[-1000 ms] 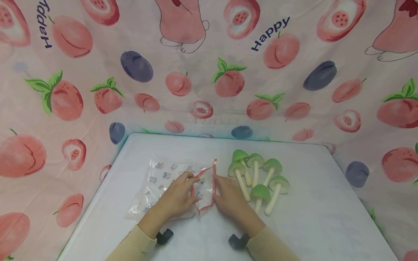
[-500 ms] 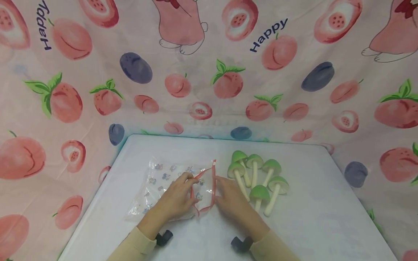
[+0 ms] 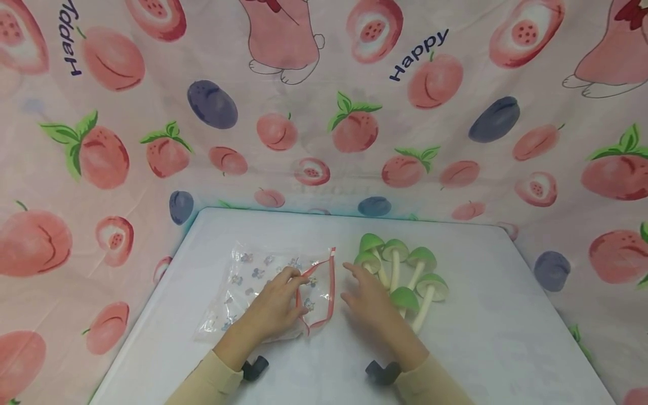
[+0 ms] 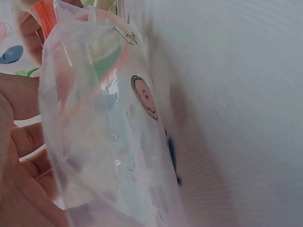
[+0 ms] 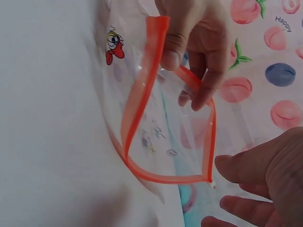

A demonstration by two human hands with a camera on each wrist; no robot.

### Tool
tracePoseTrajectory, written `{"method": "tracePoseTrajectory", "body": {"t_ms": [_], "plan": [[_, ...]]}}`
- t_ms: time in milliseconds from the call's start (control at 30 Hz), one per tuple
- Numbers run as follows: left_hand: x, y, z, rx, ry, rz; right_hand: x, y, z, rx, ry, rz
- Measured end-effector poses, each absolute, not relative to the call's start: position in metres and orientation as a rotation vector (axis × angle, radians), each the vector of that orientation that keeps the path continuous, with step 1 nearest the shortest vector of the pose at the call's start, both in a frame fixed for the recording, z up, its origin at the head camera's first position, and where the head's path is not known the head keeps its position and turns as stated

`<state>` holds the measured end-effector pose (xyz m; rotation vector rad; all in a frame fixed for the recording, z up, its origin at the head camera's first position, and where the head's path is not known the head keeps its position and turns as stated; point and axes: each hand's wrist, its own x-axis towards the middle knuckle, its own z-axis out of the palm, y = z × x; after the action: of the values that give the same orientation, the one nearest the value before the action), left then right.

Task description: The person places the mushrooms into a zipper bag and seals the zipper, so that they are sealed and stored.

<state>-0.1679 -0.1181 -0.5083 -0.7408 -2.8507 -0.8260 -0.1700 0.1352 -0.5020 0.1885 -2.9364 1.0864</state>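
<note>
A clear zip bag with small cartoon prints lies on its side, its red-edged mouth gaping to the right. My left hand grips the upper rim of that mouth. In the right wrist view, the left thumb and fingers curl over the red zip strip. My right hand hovers just right of the mouth, apart from it, with relaxed fingers and nothing held. Close behind the right hand lie several toy mushrooms with green caps and cream stems, some partly hidden by the hand.
All of it lies on a white table. A pink fruit-print cloth hangs around the back and sides. Black wrist-mounted pieces show under both forearms.
My right hand has let go of the bag's right rim and moved right, towards the mushrooms. The left hand and the bag have stayed in place.
</note>
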Motion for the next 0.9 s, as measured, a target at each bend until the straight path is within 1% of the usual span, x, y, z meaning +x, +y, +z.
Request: {"method": "tracePoseTrajectory", "body": {"t_ms": [133, 567, 900], "plan": [[-0.168, -0.118, -0.507, -0.729, -2.86, -0.828, -0.173, 0.139, -0.497, 0.114, -2.92, 1.171], [-0.169, -0.119, -0.509, -0.741, -2.863, -0.845, -0.184, 0.157, -0.485, 0.079, -2.844, 1.376], [-0.169, -0.118, -0.51, -0.734, -2.851, -0.831, -0.192, 0.169, -0.469, -0.002, -2.896, 1.358]]}}
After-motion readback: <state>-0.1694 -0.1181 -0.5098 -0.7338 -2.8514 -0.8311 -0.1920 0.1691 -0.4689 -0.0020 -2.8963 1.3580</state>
